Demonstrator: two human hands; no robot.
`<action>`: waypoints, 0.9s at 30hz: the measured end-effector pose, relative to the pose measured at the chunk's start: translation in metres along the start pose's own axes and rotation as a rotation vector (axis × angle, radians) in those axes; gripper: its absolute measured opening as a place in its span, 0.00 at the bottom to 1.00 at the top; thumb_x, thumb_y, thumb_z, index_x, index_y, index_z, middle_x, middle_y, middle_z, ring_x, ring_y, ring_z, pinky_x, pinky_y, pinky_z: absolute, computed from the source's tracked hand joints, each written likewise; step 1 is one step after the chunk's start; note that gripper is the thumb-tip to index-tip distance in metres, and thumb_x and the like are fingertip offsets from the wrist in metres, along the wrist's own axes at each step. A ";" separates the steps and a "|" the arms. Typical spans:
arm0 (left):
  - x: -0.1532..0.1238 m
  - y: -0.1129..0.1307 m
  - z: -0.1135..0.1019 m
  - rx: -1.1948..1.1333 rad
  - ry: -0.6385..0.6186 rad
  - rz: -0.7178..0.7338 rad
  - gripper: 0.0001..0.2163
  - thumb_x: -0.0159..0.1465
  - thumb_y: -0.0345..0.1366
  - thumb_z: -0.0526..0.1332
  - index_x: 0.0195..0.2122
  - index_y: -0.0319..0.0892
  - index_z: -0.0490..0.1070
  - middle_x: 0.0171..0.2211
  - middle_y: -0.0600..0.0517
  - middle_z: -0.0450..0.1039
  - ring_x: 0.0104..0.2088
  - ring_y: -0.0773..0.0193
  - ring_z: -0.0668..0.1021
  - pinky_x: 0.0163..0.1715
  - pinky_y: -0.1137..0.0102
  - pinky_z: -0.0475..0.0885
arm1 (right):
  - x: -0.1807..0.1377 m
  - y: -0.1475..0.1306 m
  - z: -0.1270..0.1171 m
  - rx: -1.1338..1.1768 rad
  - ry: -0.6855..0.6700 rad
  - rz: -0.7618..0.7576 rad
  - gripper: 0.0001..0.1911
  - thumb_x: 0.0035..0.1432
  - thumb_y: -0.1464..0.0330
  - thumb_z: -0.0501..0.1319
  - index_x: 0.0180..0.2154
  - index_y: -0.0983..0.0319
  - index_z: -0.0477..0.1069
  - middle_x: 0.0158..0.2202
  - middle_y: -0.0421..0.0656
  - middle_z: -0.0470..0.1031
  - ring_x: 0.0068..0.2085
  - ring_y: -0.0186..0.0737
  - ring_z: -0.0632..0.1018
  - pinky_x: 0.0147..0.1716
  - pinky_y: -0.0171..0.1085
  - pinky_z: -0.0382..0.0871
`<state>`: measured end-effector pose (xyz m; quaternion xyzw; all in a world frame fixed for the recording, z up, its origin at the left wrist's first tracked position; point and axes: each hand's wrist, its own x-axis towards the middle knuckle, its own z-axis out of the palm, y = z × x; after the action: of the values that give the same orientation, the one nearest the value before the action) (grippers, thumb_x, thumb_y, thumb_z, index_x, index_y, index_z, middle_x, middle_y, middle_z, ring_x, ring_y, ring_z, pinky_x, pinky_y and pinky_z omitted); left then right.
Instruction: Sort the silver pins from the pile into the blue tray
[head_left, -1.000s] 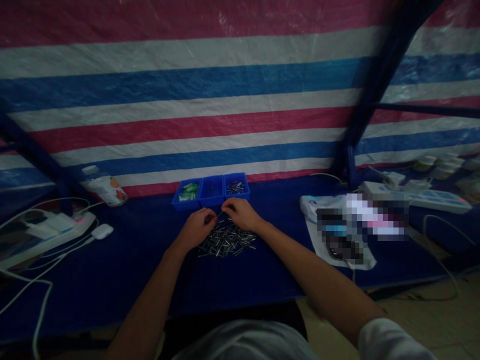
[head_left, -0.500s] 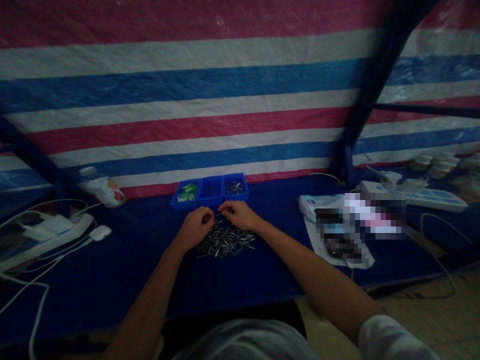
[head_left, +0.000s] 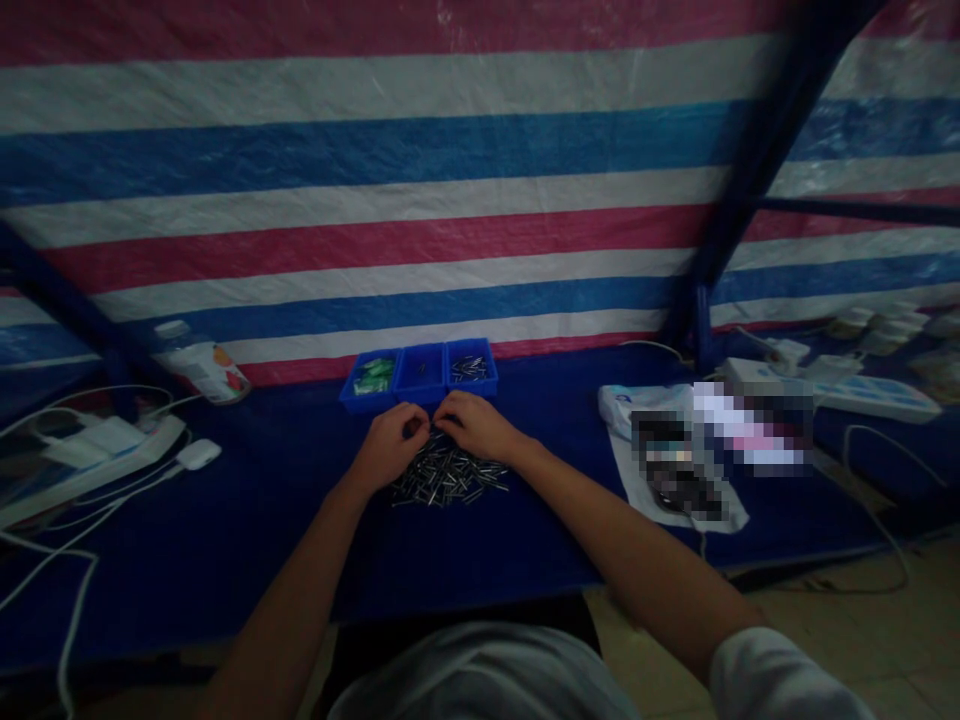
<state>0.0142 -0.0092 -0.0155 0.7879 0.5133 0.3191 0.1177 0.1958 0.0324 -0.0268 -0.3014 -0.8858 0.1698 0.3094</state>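
A loose pile of short, thin metal rods [head_left: 448, 480], like pins or screws, lies on the blue tabletop. Over its far edge, my left hand [head_left: 388, 443] is closed in a pinch. My right hand [head_left: 478, 427] pinches too, its fingertips almost meeting those of the left. Whatever sits between the fingers is too small and dark to make out. Just beyond the hands stand three joined blue bins: the left bin [head_left: 367, 403] holds green and clear pieces, the middle bin [head_left: 421, 380] a tiny dark item, and the right bin [head_left: 472, 386] several metal rods.
At left are a plastic bottle [head_left: 214, 375], a power strip [head_left: 142, 455] and white cables. On the right lie a white plastic package [head_left: 645, 405], blurred items and another power strip [head_left: 877, 390]. Striped sheeting [head_left: 450, 230] hangs behind the table.
My right hand has moved slightly left, bringing the fingertips of both hands closer together. The whole view has shifted a little; the bins and pile look the same.
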 end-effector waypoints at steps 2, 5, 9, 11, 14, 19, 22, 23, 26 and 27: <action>0.000 0.000 0.000 -0.002 0.012 0.001 0.06 0.60 0.34 0.55 0.29 0.42 0.69 0.27 0.54 0.70 0.29 0.64 0.71 0.31 0.70 0.64 | -0.001 0.000 0.000 -0.028 0.003 -0.005 0.09 0.62 0.72 0.56 0.38 0.63 0.76 0.38 0.45 0.75 0.41 0.37 0.73 0.45 0.38 0.64; 0.000 -0.002 0.001 -0.003 0.036 -0.004 0.05 0.60 0.34 0.55 0.29 0.42 0.69 0.27 0.54 0.70 0.29 0.64 0.71 0.31 0.70 0.65 | -0.002 0.001 0.000 -0.064 0.011 0.027 0.12 0.63 0.73 0.54 0.43 0.62 0.74 0.41 0.46 0.76 0.43 0.39 0.73 0.46 0.39 0.64; 0.000 -0.004 0.001 0.001 0.046 -0.009 0.05 0.60 0.34 0.56 0.30 0.42 0.70 0.28 0.53 0.71 0.29 0.64 0.72 0.32 0.69 0.65 | -0.001 0.005 0.000 0.035 0.097 0.051 0.17 0.62 0.75 0.52 0.51 0.62 0.69 0.49 0.47 0.74 0.49 0.39 0.73 0.51 0.41 0.63; 0.000 -0.004 0.000 0.012 0.064 -0.007 0.06 0.60 0.34 0.56 0.31 0.42 0.71 0.28 0.53 0.71 0.29 0.64 0.72 0.32 0.69 0.66 | 0.001 0.007 0.000 0.150 0.146 0.101 0.16 0.62 0.75 0.53 0.49 0.61 0.70 0.47 0.45 0.76 0.47 0.39 0.74 0.50 0.41 0.64; 0.001 -0.002 0.000 0.023 0.100 -0.010 0.06 0.61 0.35 0.56 0.31 0.42 0.71 0.27 0.53 0.71 0.29 0.64 0.72 0.31 0.69 0.66 | 0.007 0.007 -0.003 0.480 0.208 0.240 0.10 0.59 0.72 0.58 0.43 0.61 0.72 0.36 0.42 0.78 0.37 0.37 0.77 0.41 0.39 0.68; 0.001 -0.003 -0.001 -0.010 0.137 -0.009 0.06 0.62 0.35 0.57 0.31 0.42 0.72 0.27 0.53 0.71 0.28 0.65 0.72 0.30 0.70 0.65 | 0.010 0.004 -0.018 1.002 0.282 0.419 0.07 0.55 0.64 0.63 0.32 0.61 0.70 0.30 0.42 0.77 0.27 0.33 0.74 0.27 0.34 0.64; 0.001 -0.005 0.000 -0.017 0.147 0.000 0.06 0.62 0.35 0.57 0.31 0.42 0.72 0.26 0.54 0.70 0.28 0.65 0.72 0.29 0.70 0.64 | 0.009 0.005 -0.025 1.133 0.331 0.488 0.17 0.52 0.57 0.64 0.24 0.61 0.65 0.20 0.37 0.67 0.20 0.29 0.66 0.20 0.32 0.57; 0.001 -0.006 0.000 -0.016 0.149 0.003 0.06 0.62 0.35 0.57 0.31 0.42 0.72 0.26 0.54 0.70 0.28 0.65 0.72 0.29 0.70 0.64 | 0.008 0.006 -0.026 1.167 0.345 0.513 0.19 0.51 0.56 0.65 0.22 0.61 0.62 0.17 0.35 0.62 0.18 0.27 0.63 0.19 0.32 0.54; 0.001 -0.007 0.001 -0.013 0.145 0.006 0.06 0.62 0.35 0.58 0.31 0.42 0.72 0.26 0.54 0.71 0.28 0.65 0.72 0.29 0.71 0.65 | 0.008 0.011 -0.026 1.168 0.385 0.623 0.22 0.46 0.57 0.67 0.20 0.60 0.57 0.14 0.31 0.54 0.16 0.25 0.56 0.16 0.31 0.48; 0.001 -0.007 0.001 -0.014 0.146 0.006 0.06 0.62 0.35 0.58 0.31 0.42 0.72 0.27 0.54 0.71 0.28 0.65 0.72 0.29 0.71 0.65 | 0.008 0.013 -0.025 1.137 0.402 0.665 0.21 0.46 0.57 0.67 0.20 0.60 0.57 0.14 0.31 0.54 0.16 0.26 0.56 0.16 0.31 0.48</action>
<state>0.0101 -0.0055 -0.0191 0.7634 0.5158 0.3795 0.0844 0.2129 0.0502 -0.0104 -0.3735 -0.4451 0.6349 0.5092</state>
